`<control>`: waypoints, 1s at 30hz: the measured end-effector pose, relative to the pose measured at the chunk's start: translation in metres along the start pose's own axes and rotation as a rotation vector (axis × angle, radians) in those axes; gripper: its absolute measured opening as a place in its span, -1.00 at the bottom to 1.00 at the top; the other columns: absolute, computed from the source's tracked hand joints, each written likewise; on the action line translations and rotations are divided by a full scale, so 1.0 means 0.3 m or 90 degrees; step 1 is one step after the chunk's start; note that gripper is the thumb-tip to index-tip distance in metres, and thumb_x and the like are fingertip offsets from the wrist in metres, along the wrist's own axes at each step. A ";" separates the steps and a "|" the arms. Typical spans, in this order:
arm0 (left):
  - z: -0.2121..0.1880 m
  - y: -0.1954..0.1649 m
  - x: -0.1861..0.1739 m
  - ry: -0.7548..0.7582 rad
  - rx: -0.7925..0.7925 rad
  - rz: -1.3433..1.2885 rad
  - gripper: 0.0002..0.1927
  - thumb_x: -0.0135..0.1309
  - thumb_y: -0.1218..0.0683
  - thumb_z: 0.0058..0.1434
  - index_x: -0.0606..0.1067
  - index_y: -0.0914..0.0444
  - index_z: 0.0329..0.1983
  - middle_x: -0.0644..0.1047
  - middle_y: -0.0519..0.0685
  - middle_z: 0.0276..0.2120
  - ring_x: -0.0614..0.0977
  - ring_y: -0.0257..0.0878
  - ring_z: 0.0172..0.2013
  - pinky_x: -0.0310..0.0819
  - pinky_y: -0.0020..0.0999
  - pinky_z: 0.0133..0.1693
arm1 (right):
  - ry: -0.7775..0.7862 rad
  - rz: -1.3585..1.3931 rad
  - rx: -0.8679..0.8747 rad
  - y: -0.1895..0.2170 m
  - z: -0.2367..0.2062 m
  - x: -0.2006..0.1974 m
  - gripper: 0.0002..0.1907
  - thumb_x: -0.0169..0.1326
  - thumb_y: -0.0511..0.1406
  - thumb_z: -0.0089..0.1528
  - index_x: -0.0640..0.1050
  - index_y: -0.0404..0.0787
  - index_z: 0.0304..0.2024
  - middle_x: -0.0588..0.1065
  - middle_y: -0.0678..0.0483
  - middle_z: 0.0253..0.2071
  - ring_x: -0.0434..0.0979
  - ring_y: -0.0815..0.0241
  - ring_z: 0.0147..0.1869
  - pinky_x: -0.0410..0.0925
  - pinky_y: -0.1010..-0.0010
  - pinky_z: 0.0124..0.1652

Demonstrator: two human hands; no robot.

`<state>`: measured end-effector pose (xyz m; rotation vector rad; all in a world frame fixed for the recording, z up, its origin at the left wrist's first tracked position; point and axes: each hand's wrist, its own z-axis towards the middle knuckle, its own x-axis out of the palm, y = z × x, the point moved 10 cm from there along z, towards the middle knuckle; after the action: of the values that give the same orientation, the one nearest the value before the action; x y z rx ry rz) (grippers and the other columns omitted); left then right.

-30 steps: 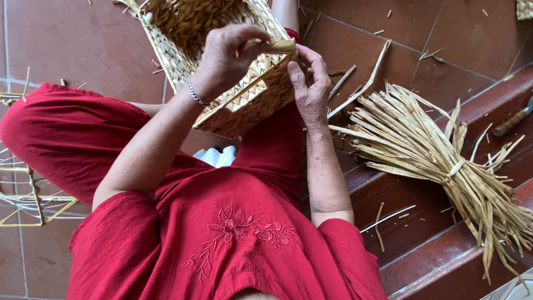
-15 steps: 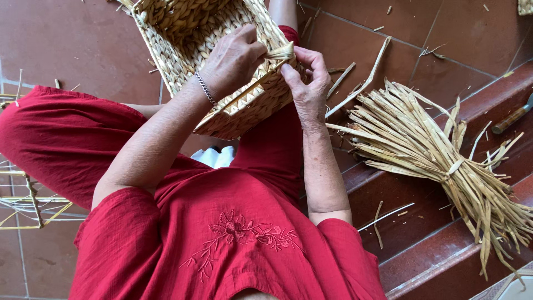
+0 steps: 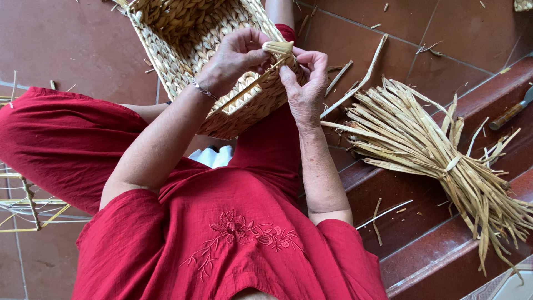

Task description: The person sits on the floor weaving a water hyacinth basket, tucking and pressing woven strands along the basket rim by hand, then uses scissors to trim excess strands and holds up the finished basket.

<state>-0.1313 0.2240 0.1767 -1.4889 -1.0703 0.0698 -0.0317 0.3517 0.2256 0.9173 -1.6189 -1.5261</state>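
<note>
Terracotta floor tiles (image 3: 66,50), red step (image 3: 433,250), perhaps outdoors, straw bundle (image 3: 433,150)

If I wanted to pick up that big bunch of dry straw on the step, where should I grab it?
Probably grab the straw bundle at its tied waist, where a strip binds the stalks tightly together and the bunch is narrowest. Come from above, since it lies flat on the red step. The ends fan out loosely on both sides, so stalks gripped there would likely slip out.
</note>
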 end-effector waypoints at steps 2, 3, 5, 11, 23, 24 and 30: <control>0.000 -0.016 0.004 0.015 0.021 0.053 -0.82 0.18 0.27 0.35 0.46 0.32 -0.04 0.62 -0.04 -0.19 0.68 -0.36 -0.20 0.66 -0.43 -0.16 | 0.016 0.016 -0.015 0.010 0.002 0.006 -0.68 0.21 -0.50 0.32 0.30 -0.24 -0.08 0.50 -0.08 0.18 0.53 0.35 0.07 0.47 0.46 0.10; 0.000 -0.027 0.003 0.015 0.033 0.056 -0.82 0.17 0.28 0.33 0.47 0.33 -0.04 0.63 -0.02 -0.19 0.68 -0.35 -0.21 0.67 -0.42 -0.14 | 0.023 0.012 -0.029 0.018 0.001 0.010 -0.69 0.19 -0.51 0.33 0.30 -0.24 -0.09 0.49 -0.09 0.20 0.53 0.34 0.11 0.47 0.45 0.15; 0.005 -0.055 -0.002 0.014 0.059 0.062 -0.83 0.15 0.31 0.31 0.50 0.34 -0.04 0.64 0.01 -0.20 0.69 -0.32 -0.21 0.70 -0.40 -0.11 | 0.032 -0.004 -0.039 0.027 0.003 0.016 -0.72 0.17 -0.51 0.34 0.30 -0.25 -0.09 0.49 -0.08 0.20 0.54 0.33 0.13 0.48 0.43 0.17; 0.019 -0.017 0.003 0.008 -0.007 -0.035 -0.79 0.27 0.30 0.24 0.53 0.34 -0.09 0.64 -0.01 -0.23 0.69 -0.33 -0.24 0.66 -0.44 -0.18 | 0.024 -0.047 -0.010 0.025 -0.007 0.010 -0.78 0.17 -0.50 0.35 0.38 -0.26 -0.09 0.52 -0.02 0.16 0.51 0.36 0.02 0.46 0.46 0.04; 0.083 -0.009 0.009 -0.009 -0.040 0.129 -0.78 0.31 0.31 0.13 0.61 0.30 -0.16 0.68 -0.10 -0.28 0.72 -0.42 -0.26 0.71 -0.53 -0.14 | 0.031 -0.263 -0.179 0.156 -0.009 0.025 -0.84 0.23 -0.48 0.34 0.51 -0.26 -0.09 0.55 0.03 0.11 0.56 0.17 0.18 0.42 0.33 0.21; 0.077 -0.006 0.005 -0.014 -0.048 0.114 -0.79 0.30 0.31 0.15 0.62 0.31 -0.14 0.67 -0.09 -0.28 0.69 -0.41 -0.28 0.66 -0.52 -0.17 | 0.030 -0.286 -0.187 0.169 -0.010 0.027 -0.83 0.24 -0.47 0.33 0.52 -0.26 -0.08 0.55 0.01 0.12 0.56 0.13 0.19 0.41 0.30 0.21; 0.060 -0.001 0.018 -0.021 -0.054 0.115 -0.76 0.25 0.28 0.24 0.57 0.38 -0.03 0.64 -0.04 -0.24 0.64 -0.34 -0.26 0.56 -0.44 -0.16 | 0.043 -0.461 -0.255 0.277 -0.022 0.060 -0.78 0.32 -0.42 0.28 0.55 -0.23 -0.07 0.57 -0.01 0.10 0.57 0.05 0.09 0.45 0.25 0.08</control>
<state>-0.1394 0.2410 0.1752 -1.6640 -0.9726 0.1774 -0.0365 0.3367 0.3095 1.3781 -0.8954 -2.1638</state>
